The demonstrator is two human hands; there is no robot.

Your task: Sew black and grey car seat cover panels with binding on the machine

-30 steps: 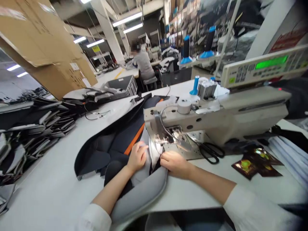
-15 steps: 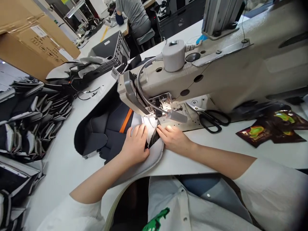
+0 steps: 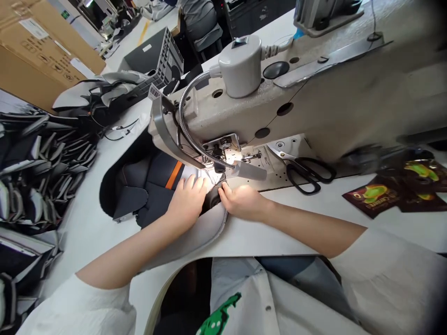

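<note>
A dark padded fabric piece (image 3: 157, 179) with an orange stripe and a grey padded edge lies under the head of a sewing machine (image 3: 195, 116). My left hand (image 3: 187, 201) rests flat on its pale part, left of the needle area, fingers stretched out. Close to the presser foot (image 3: 219, 165), my right hand (image 3: 242, 201) pinches the edge of the fabric between thumb and fingertips. A gap in the cloth between my hands shows something dark beneath. The lamp on its flexible metal neck (image 3: 186, 121) lights the stitching spot, and its head partly hides the needle.
Black-handled scissors (image 3: 307, 172) lie on the machine bed, right of my right hand. Snack packets (image 3: 375, 193) sit farther right. Stacked fabric pieces (image 3: 45, 167) fill the left side. Behind are a grey crate (image 3: 150, 58), a cardboard box (image 3: 45, 51) and a seated person (image 3: 199, 18).
My view has shifted nearer the machine. My right hand has drawn into a tighter pinch at the fabric edge, and the gap between my hands shows more dark surface. The left hand stays flat.
</note>
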